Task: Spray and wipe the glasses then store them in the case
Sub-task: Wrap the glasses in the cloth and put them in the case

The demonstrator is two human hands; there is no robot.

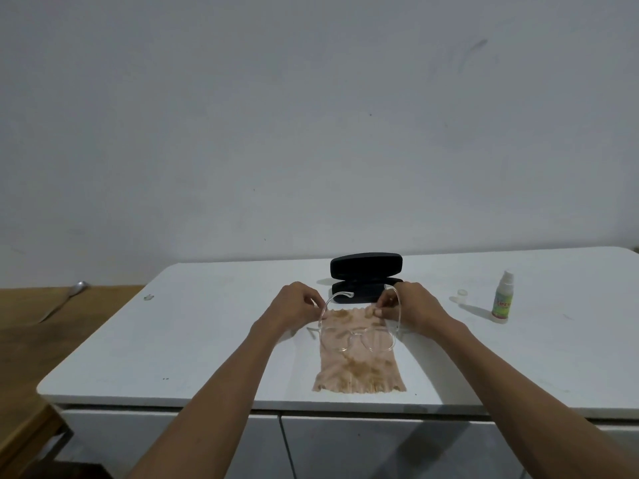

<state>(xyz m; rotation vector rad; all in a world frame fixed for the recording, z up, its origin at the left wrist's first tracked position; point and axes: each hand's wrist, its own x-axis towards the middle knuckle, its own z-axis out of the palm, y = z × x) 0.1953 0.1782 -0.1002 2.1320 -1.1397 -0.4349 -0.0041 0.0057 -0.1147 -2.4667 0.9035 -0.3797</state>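
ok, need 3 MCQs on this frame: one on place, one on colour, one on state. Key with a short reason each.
1. Where does the spray bottle stand relative to the cloth?
A. To its right on the table
B. On top of it
C. Inside the case

2. What colour is the glasses case?
A. White
B. Black
C. Red

3. What state is the case in?
A. Shut
B. Open, lid raised
C. Lying upside down

Key:
1 A: the bottle stands upright on the white table, well right of the cloth, next to a small cap.
2 B: both lid and base are black.
3 B: the lid stands up behind the base, just beyond the left hand and right hand, which hold the temples of the clear glasses over the cloth.
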